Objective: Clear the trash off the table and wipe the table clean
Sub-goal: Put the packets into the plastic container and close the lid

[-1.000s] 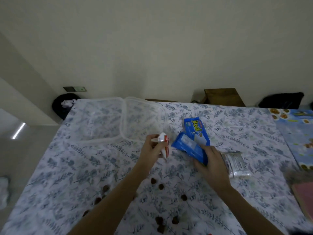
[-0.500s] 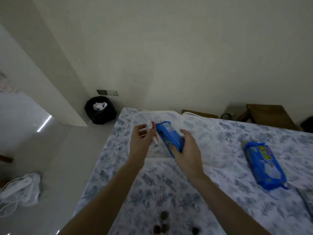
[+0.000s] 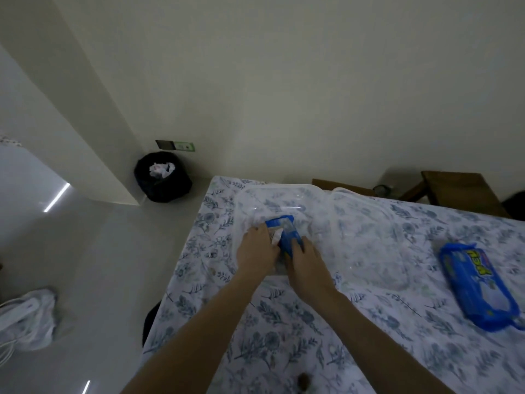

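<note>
room: dim; pale wall across the upper frame, grey floor at left, surface (image 3: pixel 369 322) under a floral cloth from centre to lower right.
clear container (image 3: pixel 369 240): 2 joined halves lying open at the far side of the surface, upper centre.
left hand (image 3: pixel 257 248): over the container's left half, fingers curled round a small white wrapper (image 3: pixel 275 236).
right hand (image 3: pixel 305 265): just beside the left hand, touching or nearly so, fingers closed on a blue wrapper (image 3: pixel 287 230).
blue wrapper: long axis runs up the frame, tilted a little left, and sticks out past the fingertips; whether it touches the container floor, cannot tell.
bin (image 3: pixel 162 180): black, on the floor against the wall, upper left, some white paper already inside.
key relation: bin lies up and left of both hands, beyond the surface's left edge; the left hand is the nearer.
step, judged: 2 wrappers gathered at the container, probably to go to the bin in 1 trip.
left to do: brown crumbs (image 3: pixel 303 381) at the bottom edge; wiping not begun; blue wipes pack (image 3: pixel 477 288) lies at the right, well apart from both hands.
risk: bin is off the surface, so the reach must clear the edge or a wrapper drops to the floor.
</note>
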Demonstrator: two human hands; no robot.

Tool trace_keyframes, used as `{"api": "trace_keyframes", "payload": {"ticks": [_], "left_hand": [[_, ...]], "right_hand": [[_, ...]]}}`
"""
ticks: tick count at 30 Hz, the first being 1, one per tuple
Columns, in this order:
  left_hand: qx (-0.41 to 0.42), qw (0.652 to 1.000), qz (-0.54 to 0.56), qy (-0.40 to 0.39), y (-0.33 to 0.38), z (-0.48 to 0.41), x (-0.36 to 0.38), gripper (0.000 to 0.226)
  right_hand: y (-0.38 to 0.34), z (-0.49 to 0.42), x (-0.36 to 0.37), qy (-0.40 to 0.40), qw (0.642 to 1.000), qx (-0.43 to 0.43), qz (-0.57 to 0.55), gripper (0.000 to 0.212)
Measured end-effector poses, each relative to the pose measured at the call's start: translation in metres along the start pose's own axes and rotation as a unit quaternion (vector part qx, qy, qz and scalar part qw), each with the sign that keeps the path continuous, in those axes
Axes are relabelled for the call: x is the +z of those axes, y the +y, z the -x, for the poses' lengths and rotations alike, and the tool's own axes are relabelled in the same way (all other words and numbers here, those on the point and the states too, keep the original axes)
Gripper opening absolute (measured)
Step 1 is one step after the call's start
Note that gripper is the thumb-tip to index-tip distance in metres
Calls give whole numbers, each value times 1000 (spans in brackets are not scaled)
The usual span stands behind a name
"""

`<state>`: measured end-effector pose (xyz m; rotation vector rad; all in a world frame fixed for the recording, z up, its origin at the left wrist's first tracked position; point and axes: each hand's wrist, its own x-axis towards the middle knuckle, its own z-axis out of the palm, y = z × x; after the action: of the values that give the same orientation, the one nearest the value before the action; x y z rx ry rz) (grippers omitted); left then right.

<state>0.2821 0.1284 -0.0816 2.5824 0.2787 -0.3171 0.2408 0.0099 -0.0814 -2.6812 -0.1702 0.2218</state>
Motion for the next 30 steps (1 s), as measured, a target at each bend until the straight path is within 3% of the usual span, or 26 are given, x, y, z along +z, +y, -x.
{"api": "trace_keyframes", "payload": {"ticks": [2, 5, 9, 12, 15, 21, 24, 26, 28, 30], "left_hand": [[20, 998, -3, 59, 3, 4, -5, 29], [80, 977, 73, 181, 20, 13, -16, 15], [207, 938, 143, 239, 73, 26, -21, 8], [269, 931, 135, 206, 129, 40, -2, 10], [326, 924, 119, 162, 186, 63, 36, 10], [376, 924, 54, 40, 276, 105, 135, 22], [328, 942, -9, -75, 306, 115, 182, 52], [263, 954, -9, -142, 320, 120, 209, 73], [218, 964, -29, -150, 333, 125, 232, 87], [181, 973, -84, -119, 344, 130, 251, 89]], "right_hand": [[-3, 5, -2, 36, 998, -46, -19, 58], [-8, 11, -24, 94, 986, -79, -110, 36], [24, 25, -72, 215, 958, -78, -171, 28], [81, 45, -103, 292, 937, -19, -193, 24], [144, 74, -128, 317, 929, 44, -187, 22], [283, 140, -153, 283, 939, 157, -117, 27], [348, 170, -158, 230, 946, 222, -50, 38], [380, 184, -158, 183, 947, 263, 18, 57], [398, 194, -160, 128, 942, 304, 56, 71], [408, 202, -160, 99, 942, 316, 59, 72]]}}
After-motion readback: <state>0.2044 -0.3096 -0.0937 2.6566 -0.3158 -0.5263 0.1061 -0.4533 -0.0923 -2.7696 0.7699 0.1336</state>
